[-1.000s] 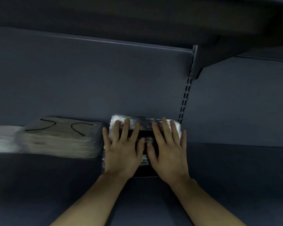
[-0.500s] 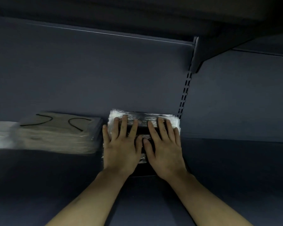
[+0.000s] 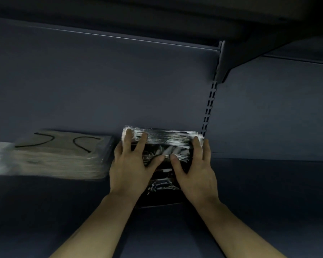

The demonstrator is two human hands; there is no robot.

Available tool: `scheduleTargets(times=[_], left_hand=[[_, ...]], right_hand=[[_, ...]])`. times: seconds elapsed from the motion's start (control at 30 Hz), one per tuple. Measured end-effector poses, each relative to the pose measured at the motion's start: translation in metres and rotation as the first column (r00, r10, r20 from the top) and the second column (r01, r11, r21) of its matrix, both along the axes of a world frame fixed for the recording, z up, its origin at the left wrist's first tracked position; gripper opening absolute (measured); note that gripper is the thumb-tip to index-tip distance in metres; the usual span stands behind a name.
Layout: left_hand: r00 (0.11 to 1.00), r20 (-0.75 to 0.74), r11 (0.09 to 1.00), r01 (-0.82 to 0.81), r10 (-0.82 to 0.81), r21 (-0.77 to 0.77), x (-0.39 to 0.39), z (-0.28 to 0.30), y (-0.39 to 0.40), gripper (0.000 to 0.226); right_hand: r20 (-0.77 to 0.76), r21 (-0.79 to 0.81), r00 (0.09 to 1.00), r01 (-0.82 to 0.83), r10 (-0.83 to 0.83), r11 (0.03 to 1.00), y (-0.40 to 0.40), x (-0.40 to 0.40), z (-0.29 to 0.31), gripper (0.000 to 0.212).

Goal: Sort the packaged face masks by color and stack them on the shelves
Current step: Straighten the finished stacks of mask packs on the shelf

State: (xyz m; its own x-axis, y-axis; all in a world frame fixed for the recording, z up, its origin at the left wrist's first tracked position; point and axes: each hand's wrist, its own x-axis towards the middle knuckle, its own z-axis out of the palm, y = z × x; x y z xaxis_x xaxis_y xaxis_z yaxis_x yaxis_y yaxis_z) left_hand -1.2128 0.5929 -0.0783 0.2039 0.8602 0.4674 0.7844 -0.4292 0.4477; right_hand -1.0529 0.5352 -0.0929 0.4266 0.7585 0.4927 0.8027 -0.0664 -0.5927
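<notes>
Black mask stack, hands pressing, writing unreadable

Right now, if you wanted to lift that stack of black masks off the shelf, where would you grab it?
Probably by its two short ends, reaching in from the front. The black stack lies flat with its back against the shelf wall and the beige stack close on its left, so the ends suit both hands best. The left hand and right hand already lie spread on top.
</notes>
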Motion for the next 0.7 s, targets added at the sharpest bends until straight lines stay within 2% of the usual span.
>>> scheduleTargets(times=[0.1, 0.2, 0.27, 0.37, 0.43, 0.63, 0.7], left_hand=[[0.998, 0.047, 0.999, 0.027, -0.029, 0.043, -0.003, 0.0, 0.005, 0.081], [0.992, 0.105, 0.994, 0.068, -0.077, 0.09, -0.01, 0.001, 0.003, 0.087], [0.989, 0.072, 0.992, 0.124, -0.125, 0.022, -0.016, 0.002, -0.003, 0.102], [0.979, -0.06, 0.976, 0.189, -0.196, -0.113, -0.023, 0.0, -0.011, 0.126], [0.973, -0.109, 0.973, 0.188, -0.204, -0.137, -0.025, -0.001, -0.011, 0.129], [0.976, -0.127, 0.979, 0.162, -0.177, -0.122, -0.027, 0.0, -0.011, 0.13], [0.973, -0.126, 0.976, 0.175, -0.191, -0.13, -0.025, 0.0, -0.014, 0.136]], right_hand=[[-0.035, 0.017, 0.999, 0.001, 0.0, 1.0, 0.0, 0.002, 0.0, 0.091], [0.005, 0.017, 1.0, 0.031, -0.031, 0.999, -0.002, 0.007, -0.002, 0.08], [-0.007, 0.015, 1.0, 0.011, -0.01, 1.0, -0.002, 0.009, -0.002, 0.073], [-0.06, 0.029, 0.997, -0.04, 0.041, 0.999, 0.001, 0.007, -0.003, 0.072], [-0.08, 0.04, 0.995, -0.058, 0.061, 0.997, 0.002, 0.004, -0.003, 0.074], [-0.173, 0.064, 0.983, -0.054, 0.065, 0.996, -0.006, 0.011, 0.002, 0.083], [-0.127, 0.04, 0.987, -0.095, 0.1, 0.995, -0.007, 0.01, 0.002, 0.08]])
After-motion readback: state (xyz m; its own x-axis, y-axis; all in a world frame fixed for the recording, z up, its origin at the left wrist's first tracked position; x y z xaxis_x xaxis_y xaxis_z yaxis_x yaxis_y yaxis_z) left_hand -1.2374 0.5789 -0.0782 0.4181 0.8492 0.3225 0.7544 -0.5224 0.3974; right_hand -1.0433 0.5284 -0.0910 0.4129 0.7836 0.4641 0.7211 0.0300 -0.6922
